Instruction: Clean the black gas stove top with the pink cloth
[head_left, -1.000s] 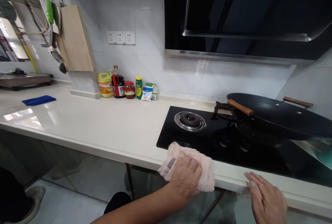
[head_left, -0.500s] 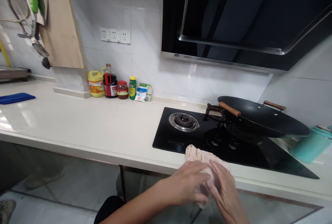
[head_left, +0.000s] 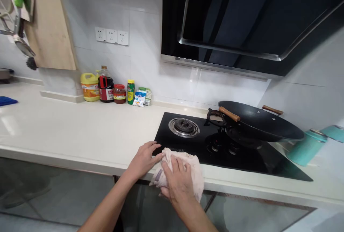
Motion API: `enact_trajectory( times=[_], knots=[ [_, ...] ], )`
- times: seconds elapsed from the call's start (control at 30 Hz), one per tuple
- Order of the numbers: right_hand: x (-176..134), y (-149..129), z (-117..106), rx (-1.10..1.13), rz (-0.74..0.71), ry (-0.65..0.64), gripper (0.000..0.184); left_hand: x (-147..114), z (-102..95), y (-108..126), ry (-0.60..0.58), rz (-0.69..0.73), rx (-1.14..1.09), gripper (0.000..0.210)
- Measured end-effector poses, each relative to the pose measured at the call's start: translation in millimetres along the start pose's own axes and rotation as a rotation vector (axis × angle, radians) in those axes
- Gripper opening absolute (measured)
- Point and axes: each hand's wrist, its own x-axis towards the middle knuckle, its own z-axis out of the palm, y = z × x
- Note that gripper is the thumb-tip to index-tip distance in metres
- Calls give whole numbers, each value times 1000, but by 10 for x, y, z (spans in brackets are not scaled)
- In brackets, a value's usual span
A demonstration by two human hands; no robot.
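Before the hob (head_left: 199, 149) | cloth (head_left: 196, 174) shifted left | right hand (head_left: 179, 182) atop, left hand (head_left: 143, 158) beside | all fingers apart

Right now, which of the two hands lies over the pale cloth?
The right hand, spread over the cloth; the left hand is beside the cloth, with its thumb at the edge.

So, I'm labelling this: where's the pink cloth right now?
In the head view, the pink cloth lies beneath the right hand at the counter's front edge, just right of the left hand, by the stove.
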Motion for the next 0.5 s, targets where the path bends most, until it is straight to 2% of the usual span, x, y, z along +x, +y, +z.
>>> enact_trajectory(
  times=[0.1, 0.23, 0.33, 0.5],
  knots=[
    [-53, 43, -24, 66, -57, 19, 88, 0, 13, -47, -19, 25, 17, 44],
    [-329, 347, -28, 96, -74, 108, 92, 19, 31, -108, -29, 32, 65, 44],
    [-561, 704, -33, 92, -61, 119, 95, 13, 26, -93, -38, 38, 104, 45],
    [-1060, 1586, -124, -6, 63, 131, 78, 8, -34, -8, -79, -8, 140, 43]
  ],
)
